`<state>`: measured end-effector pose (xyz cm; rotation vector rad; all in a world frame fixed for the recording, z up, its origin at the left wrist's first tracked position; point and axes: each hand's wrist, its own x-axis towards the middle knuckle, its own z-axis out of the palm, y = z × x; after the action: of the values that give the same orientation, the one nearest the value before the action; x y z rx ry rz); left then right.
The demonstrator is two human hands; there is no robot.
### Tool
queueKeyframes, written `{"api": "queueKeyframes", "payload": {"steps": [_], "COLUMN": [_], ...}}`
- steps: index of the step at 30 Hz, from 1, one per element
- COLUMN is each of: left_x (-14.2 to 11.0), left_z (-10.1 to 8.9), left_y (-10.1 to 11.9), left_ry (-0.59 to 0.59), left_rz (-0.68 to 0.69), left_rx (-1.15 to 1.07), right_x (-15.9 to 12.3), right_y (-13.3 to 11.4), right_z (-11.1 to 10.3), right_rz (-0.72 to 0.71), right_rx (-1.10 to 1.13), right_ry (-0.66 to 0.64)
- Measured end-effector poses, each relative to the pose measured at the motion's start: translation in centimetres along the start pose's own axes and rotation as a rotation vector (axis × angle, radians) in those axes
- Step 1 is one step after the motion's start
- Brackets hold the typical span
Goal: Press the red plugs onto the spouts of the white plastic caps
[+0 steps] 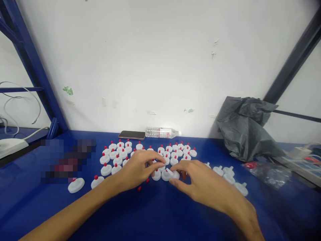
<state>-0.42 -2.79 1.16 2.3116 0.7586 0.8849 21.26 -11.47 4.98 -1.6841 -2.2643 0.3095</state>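
Observation:
My left hand (144,165) is over the middle of the blue table, thumb and fingertips brought together in a pinch. Whatever they hold, if anything, is too small or hidden to make out. My right hand (193,175) has its thumb and fingers closed around a white plastic disc with a nozzle (176,175). Another white disc (165,175) lies just left of it, between the hands. Two small loose red caps (139,188) lie below my left hand. Behind both hands stand several white discs with red caps (122,154) on their nozzles.
Several uncapped white discs (228,178) lie at the right, near a clear plastic bag with red bits (269,174). At the back are a phone (131,135) and a water bottle (162,133) against the wall. A dark plastic bag (245,127) and a power strip (302,164) are at right.

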Motion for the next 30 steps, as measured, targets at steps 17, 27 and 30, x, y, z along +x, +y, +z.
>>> {"api": "queueKeyframes", "payload": {"steps": [17, 27, 30], "left_x": [0.0, 0.0, -0.1], "left_z": [0.5, -0.7, -0.8], "left_y": [0.0, 2.0, 2.1], "left_ry": [0.056, 0.077, 0.074], "left_rz": [0.006, -0.019, -0.039], "left_rx": [0.107, -0.084, -0.095], "right_x": [0.9, 1.1, 1.3], "right_y": [1.4, -0.4, -0.4], "right_z": [1.0, 1.6, 2.0], "right_rz": [-0.224, -0.388, -0.424], "right_rx": [0.017, 0.001, -0.055], "right_ry": [0.261, 0.485, 0.496]}}
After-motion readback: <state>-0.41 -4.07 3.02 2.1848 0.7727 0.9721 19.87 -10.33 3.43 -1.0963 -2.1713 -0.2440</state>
